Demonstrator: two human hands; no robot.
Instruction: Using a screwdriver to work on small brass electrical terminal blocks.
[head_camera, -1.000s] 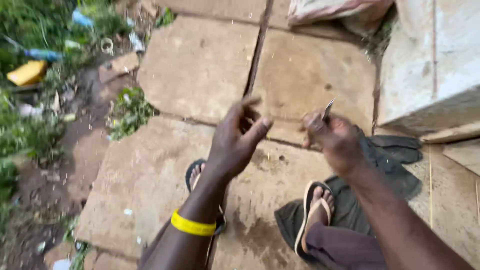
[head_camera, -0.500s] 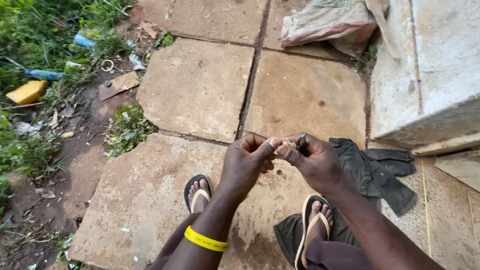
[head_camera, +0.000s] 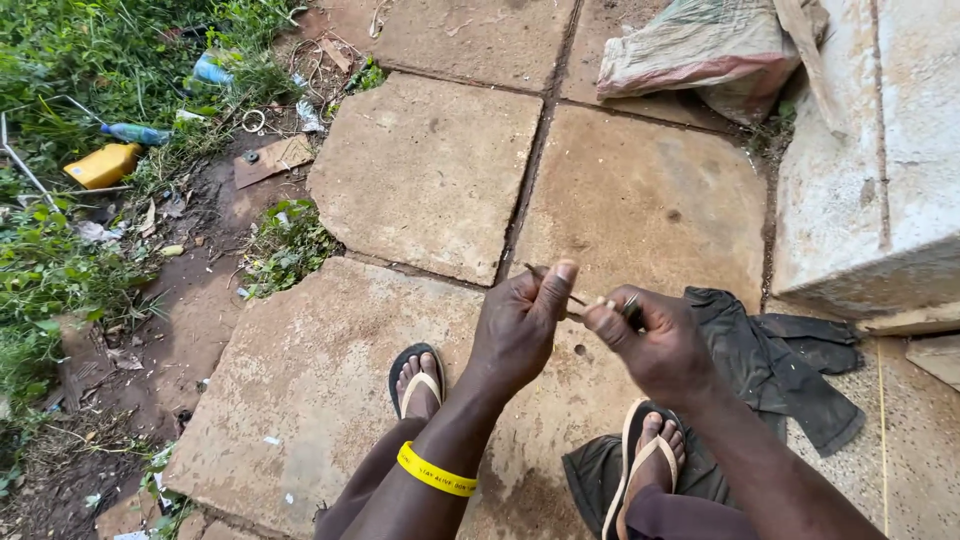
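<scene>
My left hand (head_camera: 520, 325), with a yellow wristband (head_camera: 435, 470) on the wrist, pinches one end of a thin dark stick-like object (head_camera: 575, 298) between thumb and fingers. My right hand (head_camera: 655, 340) grips its other end, the two hands almost touching above the stone paving. What the thin object is cannot be told; most of it is hidden by my fingers. Below the hands are my feet in flip-flops, the left foot (head_camera: 418, 380) and the right foot (head_camera: 648, 460).
A dark cloth (head_camera: 780, 360) lies by my right foot. Large stone slabs (head_camera: 425, 170) pave the ground. A concrete block (head_camera: 880, 180) rises at right, a sack (head_camera: 700, 50) behind it. Grass with a yellow container (head_camera: 105, 165) and plastic bottles (head_camera: 135, 132) borders the left.
My hands, apart a second ago with the right holding the thin object, came together and now both grip it. The view has tilted slightly, showing more of my feet.
</scene>
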